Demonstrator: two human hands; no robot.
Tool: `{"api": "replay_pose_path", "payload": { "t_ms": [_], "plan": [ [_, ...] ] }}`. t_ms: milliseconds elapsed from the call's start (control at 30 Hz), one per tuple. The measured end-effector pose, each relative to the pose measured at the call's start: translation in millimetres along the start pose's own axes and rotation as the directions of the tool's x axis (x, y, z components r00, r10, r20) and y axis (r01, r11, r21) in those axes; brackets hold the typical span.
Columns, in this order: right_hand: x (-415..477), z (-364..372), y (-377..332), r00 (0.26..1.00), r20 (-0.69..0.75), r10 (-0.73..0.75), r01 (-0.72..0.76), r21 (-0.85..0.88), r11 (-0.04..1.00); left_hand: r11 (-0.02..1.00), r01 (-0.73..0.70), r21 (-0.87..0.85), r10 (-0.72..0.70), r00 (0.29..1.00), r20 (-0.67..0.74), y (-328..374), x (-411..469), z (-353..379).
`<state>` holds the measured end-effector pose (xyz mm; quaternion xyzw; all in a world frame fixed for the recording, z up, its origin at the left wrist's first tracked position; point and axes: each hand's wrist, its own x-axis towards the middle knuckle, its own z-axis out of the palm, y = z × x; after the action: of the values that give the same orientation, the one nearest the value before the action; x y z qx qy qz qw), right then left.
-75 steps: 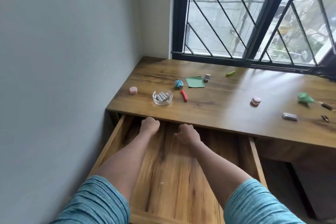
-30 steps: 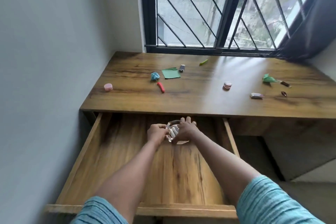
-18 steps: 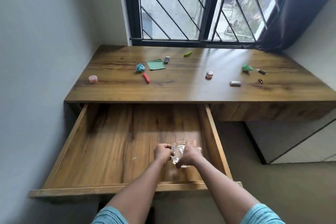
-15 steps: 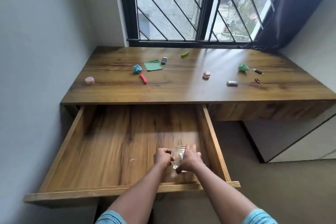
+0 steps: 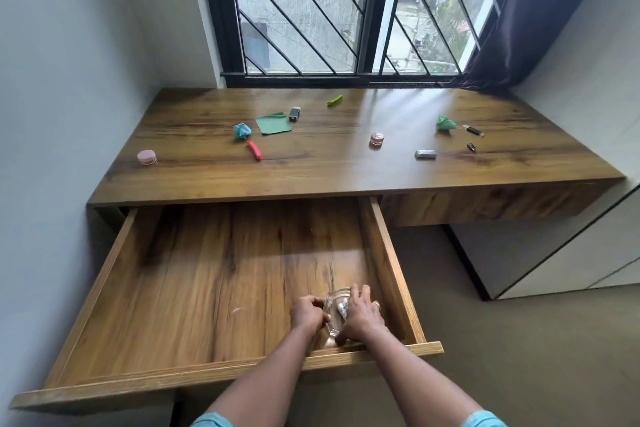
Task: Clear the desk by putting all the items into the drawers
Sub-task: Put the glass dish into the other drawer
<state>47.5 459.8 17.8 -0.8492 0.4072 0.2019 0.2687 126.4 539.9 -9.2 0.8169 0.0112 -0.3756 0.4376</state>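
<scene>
A wide wooden drawer (image 5: 114,263) stands pulled out under the desk (image 5: 311,170). Both hands hold a small clear glass dish (image 5: 334,305) with whitish pieces in it, low over the drawer's front right corner. My left hand (image 5: 306,314) grips its left rim and my right hand (image 5: 360,317) curls round its right side. On the desk lie a pink jar (image 5: 147,157), a red clip (image 5: 254,150), a crumpled blue paper (image 5: 241,131), a green paper sheet (image 5: 273,123), a second small jar (image 5: 376,139) and a silver bar (image 5: 425,154).
A small black-and-white item (image 5: 294,114), a green clip (image 5: 334,100), a crumpled green paper (image 5: 445,123) and two small dark items (image 5: 472,130) also lie on the desk. A barred window (image 5: 346,10) and a dark curtain (image 5: 540,10) stand behind. A wall closes the left side.
The glass dish has left the desk top and come down into the drawer in both hands, moving toward its front right corner. The view has pulled back from the desk.
</scene>
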Motion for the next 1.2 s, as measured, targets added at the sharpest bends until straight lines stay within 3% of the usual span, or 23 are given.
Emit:
{"api": "replay_pose_path", "payload": {
  "t_ms": [433,767,967,1200],
  "plan": [
    [3.9,0.4,5.8,1.0,0.019,-0.011,0.011,-0.013,1.0,0.986,-0.076,0.151,0.074,0.997,0.016,-1.1,-4.4,5.5],
    [-5.1,-7.2,10.5,0.995,-0.018,-0.103,0.102,-0.032,0.994,0.922,-0.138,0.361,0.204,0.967,-0.15,19.1,-27.1,15.7],
    [-9.4,-45.2,15.2,0.943,-0.209,-0.258,0.28,0.082,0.956,0.913,-0.247,0.325,0.318,0.929,-0.188,63.1,-42.9,37.3],
    [14.2,-131.1,48.5,0.882,-0.45,-0.14,0.257,0.209,0.944,0.851,-0.4,0.34,0.454,0.886,-0.094,151.2,-33.8,87.5]
  ]
}}
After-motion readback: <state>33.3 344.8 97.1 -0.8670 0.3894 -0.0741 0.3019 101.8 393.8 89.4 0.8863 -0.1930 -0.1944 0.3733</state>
